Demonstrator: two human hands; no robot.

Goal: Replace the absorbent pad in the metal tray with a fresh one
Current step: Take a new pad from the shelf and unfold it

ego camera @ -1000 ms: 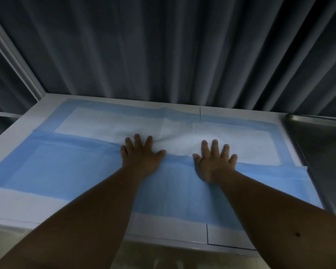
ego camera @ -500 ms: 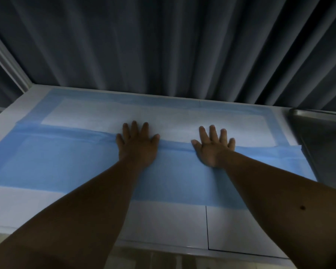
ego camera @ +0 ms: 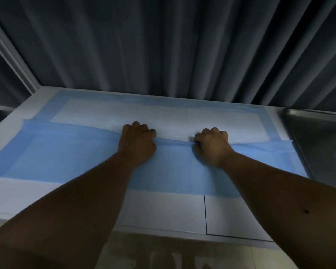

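Observation:
A large absorbent pad (ego camera: 66,156) lies spread on a white table (ego camera: 163,210), blue backing folded over its white padded face (ego camera: 163,115). My left hand (ego camera: 137,140) and my right hand (ego camera: 211,143) sit side by side on the fold's far edge, fingers curled and gripping that blue edge. The metal tray (ego camera: 318,136) lies at the right edge of the view, beside the pad; only part of it shows.
Dark pleated curtains (ego camera: 163,45) hang right behind the table's far edge. A pale window or door frame (ego camera: 14,61) runs diagonally at the far left. The table's near edge shows a thin seam line (ego camera: 205,214); floor lies below it.
Both hands lay flat with spread fingers on the fold edge; now their fingers have curled and grip that edge.

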